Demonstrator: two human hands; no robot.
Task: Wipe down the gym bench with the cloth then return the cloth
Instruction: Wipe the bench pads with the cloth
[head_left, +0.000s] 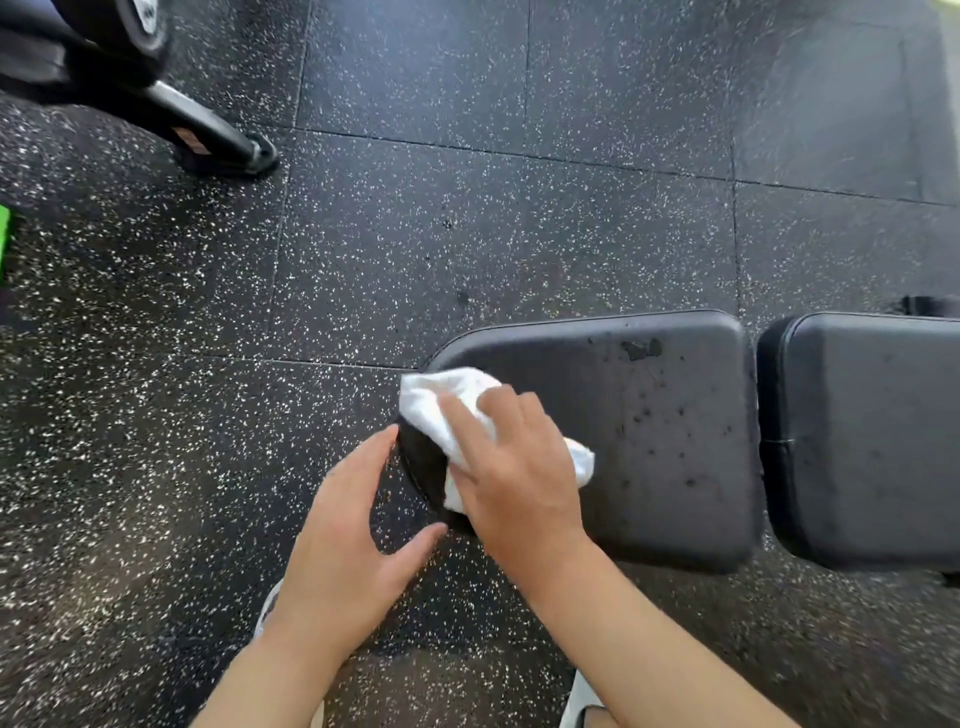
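The black padded gym bench (670, 426) lies across the right half of the view, in two pads with a gap between them. Dark spots and a scuff mark its nearer pad. A white cloth (441, 400) lies bunched on the pad's left end. My right hand (514, 467) lies flat on the cloth, fingers spread, pressing it to the pad. My left hand (353, 540) is open beside the pad's left end, fingertips touching its rounded edge, thumb spread below.
Black rubber floor tiles (467, 234) with white flecks fill the view. A black machine leg (208, 130) with a foot stands at the upper left. A green object (5, 234) shows at the left edge. White shoes (582, 696) appear at the bottom.
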